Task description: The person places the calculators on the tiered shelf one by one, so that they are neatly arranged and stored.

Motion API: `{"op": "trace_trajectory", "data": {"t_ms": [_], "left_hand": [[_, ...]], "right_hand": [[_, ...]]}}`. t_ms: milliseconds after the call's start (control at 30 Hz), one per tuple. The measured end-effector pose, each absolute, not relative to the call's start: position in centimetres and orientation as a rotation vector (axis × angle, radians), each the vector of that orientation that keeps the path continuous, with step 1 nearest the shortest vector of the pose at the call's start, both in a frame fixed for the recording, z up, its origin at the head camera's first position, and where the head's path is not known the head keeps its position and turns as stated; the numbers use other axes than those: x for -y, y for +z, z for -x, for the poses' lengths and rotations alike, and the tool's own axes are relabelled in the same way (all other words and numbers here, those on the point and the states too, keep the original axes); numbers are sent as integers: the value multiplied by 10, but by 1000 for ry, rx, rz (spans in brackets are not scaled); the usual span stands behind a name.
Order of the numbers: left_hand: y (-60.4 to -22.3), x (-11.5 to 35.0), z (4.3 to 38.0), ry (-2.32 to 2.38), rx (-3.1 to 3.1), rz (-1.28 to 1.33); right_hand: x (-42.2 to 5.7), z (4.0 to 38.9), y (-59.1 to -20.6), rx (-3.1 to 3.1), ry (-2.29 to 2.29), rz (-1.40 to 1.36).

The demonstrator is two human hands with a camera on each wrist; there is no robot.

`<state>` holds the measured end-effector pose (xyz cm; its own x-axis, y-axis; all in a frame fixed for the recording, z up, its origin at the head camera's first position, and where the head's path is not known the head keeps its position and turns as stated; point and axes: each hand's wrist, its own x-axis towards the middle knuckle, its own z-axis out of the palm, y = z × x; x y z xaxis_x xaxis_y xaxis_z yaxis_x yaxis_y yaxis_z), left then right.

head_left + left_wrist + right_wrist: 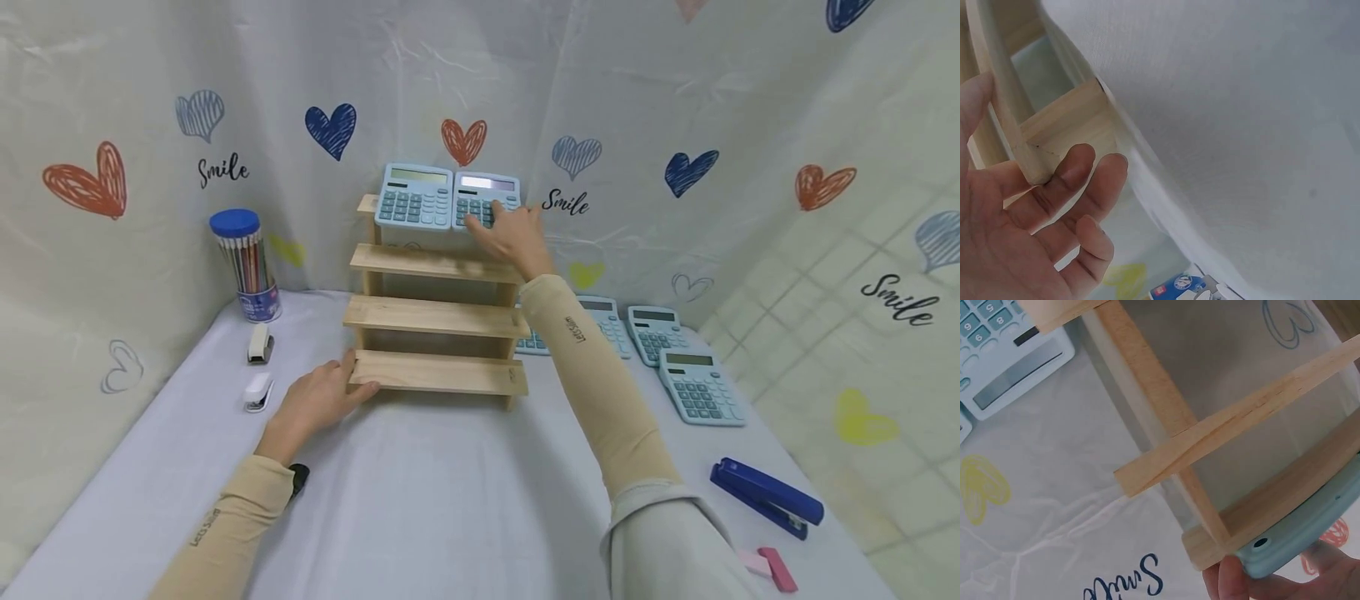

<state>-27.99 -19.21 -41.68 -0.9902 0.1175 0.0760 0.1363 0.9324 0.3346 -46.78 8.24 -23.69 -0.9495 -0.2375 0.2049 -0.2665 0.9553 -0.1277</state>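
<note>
A small wooden tiered shelf [435, 315] stands on the white-covered table. Two light-blue calculators lean side by side on its top tier, the left calculator [415, 197] and the right calculator [486, 197]. My right hand [517, 240] reaches over the right one, its fingertips touching the keys and right edge. From the right wrist view, the fingers [1230, 578] lie against the calculator's end, beside the shelf's corner. With my left hand [318, 400] I grip the left end of the bottom board [1035, 159], thumb on one face and fingers on the other.
More calculators [701, 387] lie right of the shelf, some partly behind my right arm. A blue stapler [767, 496] and pink blocks [778, 570] are at the right front. Left stand a pencil tub [247, 265] and two small staplers [258, 392]. A heart-printed curtain [420, 75] hangs behind.
</note>
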Motion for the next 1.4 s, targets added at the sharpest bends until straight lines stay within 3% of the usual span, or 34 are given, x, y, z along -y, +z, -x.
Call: {"op": "trace_trajectory", "data": {"t_ms": [367, 800, 1000, 1200, 1400], "left_hand": [[-416, 196, 280, -522, 3023, 205], [-419, 198, 275, -525, 2995, 222], [-419, 197, 276, -532, 3008, 213], [-419, 196, 278, -525, 3008, 231], [-417, 193, 279, -515, 2986, 277]], "right_hand": [[-145, 451, -256, 2864, 445, -304], [-300, 434, -333, 3124, 420, 60], [-363, 420, -353, 3289, 494, 401], [-401, 399, -363, 3403, 479, 642], [-421, 385, -372, 3498, 386, 680]]}}
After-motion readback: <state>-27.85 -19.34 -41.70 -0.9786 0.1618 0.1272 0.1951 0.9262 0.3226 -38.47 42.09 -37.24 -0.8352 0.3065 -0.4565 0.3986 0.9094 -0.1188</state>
